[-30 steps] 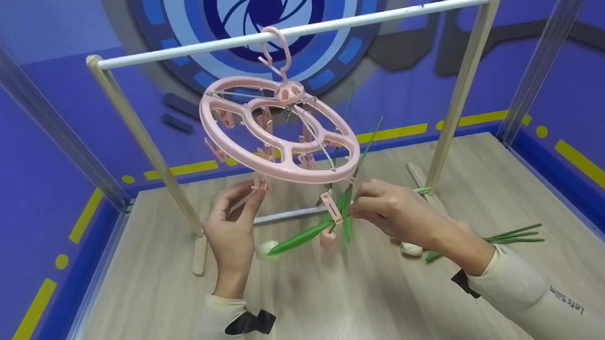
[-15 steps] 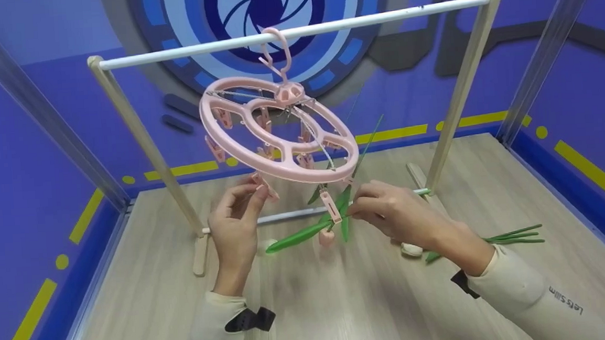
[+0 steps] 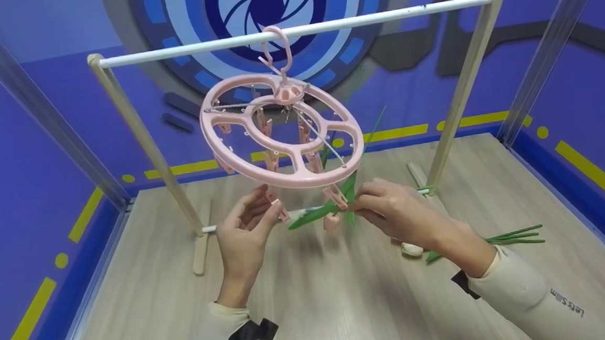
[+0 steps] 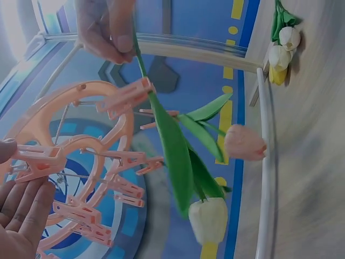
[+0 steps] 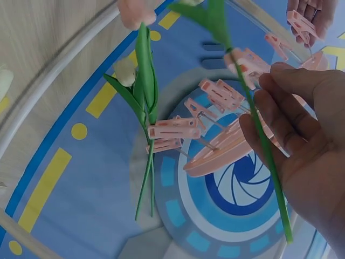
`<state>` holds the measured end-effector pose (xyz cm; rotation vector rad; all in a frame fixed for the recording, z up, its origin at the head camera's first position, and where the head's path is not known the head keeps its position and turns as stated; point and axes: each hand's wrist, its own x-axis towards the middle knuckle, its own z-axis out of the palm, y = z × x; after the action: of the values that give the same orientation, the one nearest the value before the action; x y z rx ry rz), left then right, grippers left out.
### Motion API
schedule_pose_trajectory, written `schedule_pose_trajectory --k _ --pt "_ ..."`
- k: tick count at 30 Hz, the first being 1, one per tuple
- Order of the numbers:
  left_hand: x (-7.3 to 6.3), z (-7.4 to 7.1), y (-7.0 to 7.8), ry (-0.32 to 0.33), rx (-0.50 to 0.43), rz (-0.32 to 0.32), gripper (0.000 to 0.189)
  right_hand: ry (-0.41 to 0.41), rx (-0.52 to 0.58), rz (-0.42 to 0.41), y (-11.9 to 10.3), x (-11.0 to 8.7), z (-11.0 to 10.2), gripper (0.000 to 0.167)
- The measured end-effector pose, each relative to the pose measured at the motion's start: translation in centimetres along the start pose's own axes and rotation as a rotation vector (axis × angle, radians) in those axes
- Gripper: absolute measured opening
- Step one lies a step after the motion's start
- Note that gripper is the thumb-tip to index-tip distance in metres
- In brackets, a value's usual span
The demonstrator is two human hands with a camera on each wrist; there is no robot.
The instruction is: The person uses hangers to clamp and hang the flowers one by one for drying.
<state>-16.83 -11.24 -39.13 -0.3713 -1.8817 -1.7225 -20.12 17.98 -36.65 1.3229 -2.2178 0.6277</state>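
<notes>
In the head view a round pink clip hanger hangs tilted. My left hand pinches a pink clothespin at the hanger's front; its jaws look bare. Another clothespin clips the stem of a white tulip, whose long green leaf hangs down. My right hand is beside that stem. In the right wrist view the stem crosses in front of my loosely bent fingers, with thumb and fingertips not around it. A pink tulip hangs behind, clipped by another clothespin.
The hanger's hook sits over a white rod between wooden posts. More tulips, white and yellow, lie on the table at right, with green stems pointing right. A white lower bar runs low across the frame.
The left hand has moved right, bringing its clothespin along. The hanger has turned and tipped flatter, so the clipped tulips shift up and right. The right hand stays almost still.
</notes>
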Motion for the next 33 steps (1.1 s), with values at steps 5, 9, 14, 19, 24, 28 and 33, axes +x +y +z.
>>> schedule_pose_trajectory --k 5,9,14,19,24,28,33 --pt "-0.2 0.3 -0.3 -0.044 0.029 0.012 0.037 0.023 -0.011 0.003 0.0 0.0 0.0 0.021" --pt "-0.2 0.4 -0.5 -0.075 0.044 0.01 0.035 0.039 0.028 -0.02 0.0 -0.2 0.0 0.025" --pt "-0.3 0.4 -0.7 -0.099 0.031 -0.015 0.034 -0.002 0.118 -0.026 0.2 -0.6 -0.1 0.028" --pt "-0.4 0.5 -0.9 -0.11 0.018 -0.029 0.034 -0.059 0.177 0.031 0.9 -1.8 -0.1 0.028" --pt "-0.4 0.6 -1.0 -0.121 0.007 -0.041 0.034 -0.082 0.164 0.106 2.0 -3.3 -0.4 0.027" --pt "-0.4 0.8 -1.1 -0.126 -0.01 -0.053 0.033 -0.089 0.125 0.155 3.0 -4.6 -1.1 0.027" --pt "-0.3 1.0 -1.2 -0.133 -0.049 -0.061 0.032 -0.114 0.072 0.254 4.0 -6.5 -1.9 0.026"
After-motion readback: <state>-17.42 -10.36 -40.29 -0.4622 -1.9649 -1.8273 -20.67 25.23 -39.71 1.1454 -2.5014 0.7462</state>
